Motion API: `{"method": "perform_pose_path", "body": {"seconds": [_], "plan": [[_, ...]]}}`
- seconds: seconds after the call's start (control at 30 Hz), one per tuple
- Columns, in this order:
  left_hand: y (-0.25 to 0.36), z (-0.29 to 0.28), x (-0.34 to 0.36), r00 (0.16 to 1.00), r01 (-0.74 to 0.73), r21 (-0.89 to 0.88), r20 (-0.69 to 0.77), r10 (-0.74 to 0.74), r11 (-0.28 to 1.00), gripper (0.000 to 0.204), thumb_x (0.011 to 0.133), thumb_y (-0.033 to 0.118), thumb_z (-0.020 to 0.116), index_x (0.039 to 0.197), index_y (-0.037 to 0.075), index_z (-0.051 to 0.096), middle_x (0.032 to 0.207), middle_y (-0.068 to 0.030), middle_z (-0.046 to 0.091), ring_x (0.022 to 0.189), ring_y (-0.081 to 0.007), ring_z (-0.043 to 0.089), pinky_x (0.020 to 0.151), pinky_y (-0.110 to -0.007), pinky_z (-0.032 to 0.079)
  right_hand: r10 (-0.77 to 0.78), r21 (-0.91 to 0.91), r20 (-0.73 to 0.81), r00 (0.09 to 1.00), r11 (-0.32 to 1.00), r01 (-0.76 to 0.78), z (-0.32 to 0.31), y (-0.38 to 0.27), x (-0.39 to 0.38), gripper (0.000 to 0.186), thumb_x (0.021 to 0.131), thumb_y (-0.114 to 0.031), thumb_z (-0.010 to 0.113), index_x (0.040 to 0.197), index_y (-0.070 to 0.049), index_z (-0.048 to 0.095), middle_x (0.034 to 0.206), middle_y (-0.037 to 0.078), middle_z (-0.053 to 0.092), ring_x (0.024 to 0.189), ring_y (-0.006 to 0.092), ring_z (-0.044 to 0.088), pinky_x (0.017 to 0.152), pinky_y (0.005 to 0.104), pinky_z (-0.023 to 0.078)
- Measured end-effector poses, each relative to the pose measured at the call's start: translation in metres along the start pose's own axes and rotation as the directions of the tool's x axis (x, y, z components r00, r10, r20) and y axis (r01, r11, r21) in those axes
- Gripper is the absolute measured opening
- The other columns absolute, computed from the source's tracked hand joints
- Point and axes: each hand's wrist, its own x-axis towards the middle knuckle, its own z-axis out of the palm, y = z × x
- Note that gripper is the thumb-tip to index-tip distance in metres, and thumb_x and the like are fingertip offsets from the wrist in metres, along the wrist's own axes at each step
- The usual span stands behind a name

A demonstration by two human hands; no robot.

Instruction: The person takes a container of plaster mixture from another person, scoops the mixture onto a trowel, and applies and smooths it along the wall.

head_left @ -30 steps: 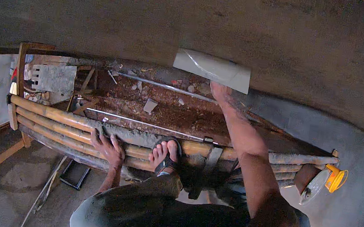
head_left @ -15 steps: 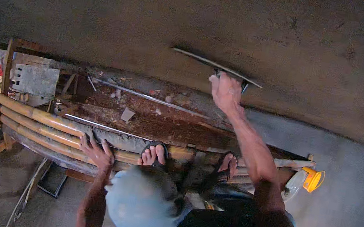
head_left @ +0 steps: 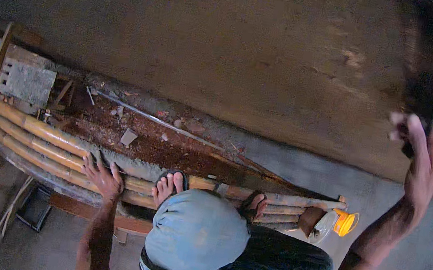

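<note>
My left hand [head_left: 105, 178] rests with fingers spread on the bamboo poles [head_left: 50, 136] of a platform. Out at the far right, my right hand [head_left: 423, 158] is raised, its fingers closed round the handle of a plastering trowel [head_left: 430, 90]. The trowel shows as a dark, blurred shape against the brown plastered wall [head_left: 214, 49]; whether it touches the surface I cannot tell. Patches of rougher, lighter texture mark the wall to the left of the trowel. My sandalled feet stand on the poles, and a light blue rounded cloth shape [head_left: 200, 232] covers part of the view between my arms.
A yellow bucket [head_left: 346, 223] and a pale round container [head_left: 322, 226] are by the platform's right end. Beyond the poles lie reddish soil with rubble [head_left: 128, 137] and a long metal bar [head_left: 161, 121]. A grey slotted board [head_left: 26, 83] stands at the left.
My right hand has swung the trowel from the wall's middle to the far right and up. My left hand stays on the poles. The view has shifted slightly.
</note>
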Motion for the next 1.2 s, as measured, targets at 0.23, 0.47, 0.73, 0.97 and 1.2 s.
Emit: {"method": "perform_pose_path", "body": {"seconds": [0.23,0.47,0.73,0.97,1.2], "plan": [[0.007,-0.001,0.005,1.000,-0.004,-0.017,-0.025,0.004,1.000,0.054,0.101,0.037,0.047,0.140,-0.001,0.048,0.152,-0.0272,0.037,0.144,-0.0474,0.029,0.116,-0.066,0.019,-0.469,-0.476,0.390,0.792,0.634,0.610,0.188,0.128,-0.036,0.019,0.086,-0.016,0.056,0.075,-0.005,0.065,0.085,0.019,0.068,0.076,0.0406,0.066,0.070,0.0586,0.051],[0.005,-0.001,0.001,1.000,-0.027,0.001,0.002,0.027,1.000,0.060,0.099,0.037,0.053,0.146,0.000,0.044,0.153,-0.0274,0.035,0.145,-0.0463,0.027,0.118,-0.064,0.017,-0.241,-0.305,0.300,0.923,0.893,0.332,0.454,0.261,-0.059,0.038,0.093,-0.024,0.054,0.121,-0.001,0.065,0.125,0.029,0.061,0.118,0.0494,0.055,0.103,0.0596,0.042],[0.008,-0.002,0.000,0.999,0.001,0.014,0.033,-0.001,1.000,0.053,0.099,0.034,0.052,0.133,-0.006,0.049,0.150,-0.0296,0.037,0.143,-0.0500,0.029,0.116,-0.066,0.018,0.034,-0.284,0.448,0.893,0.953,0.106,0.484,0.266,-0.014,0.037,0.096,-0.029,0.053,0.116,-0.001,0.065,0.116,0.028,0.064,0.113,0.0467,0.059,0.100,0.0596,0.044],[-0.002,-0.002,-0.001,1.000,-0.014,0.041,0.026,0.013,0.999,0.060,0.101,0.038,0.051,0.146,-0.001,0.040,0.153,-0.0277,0.034,0.143,-0.0470,0.029,0.117,-0.065,0.018,-0.024,-0.220,0.401,0.916,0.968,0.121,0.434,0.231,-0.004,0.038,0.097,-0.033,0.051,0.107,0.001,0.064,0.097,0.029,0.068,0.094,0.0482,0.064,0.088,0.0574,0.050],[0.006,-0.002,0.003,1.000,0.000,-0.027,0.022,0.001,1.000,0.056,0.100,0.033,0.052,0.143,-0.001,0.042,0.152,-0.0292,0.035,0.144,-0.0501,0.028,0.115,-0.069,0.017,-0.219,-0.192,0.322,0.921,0.938,0.290,0.286,0.138,0.021,0.026,0.095,-0.026,0.057,0.099,-0.001,0.064,0.084,0.025,0.069,0.079,0.0469,0.066,0.074,0.0562,0.052]]}}
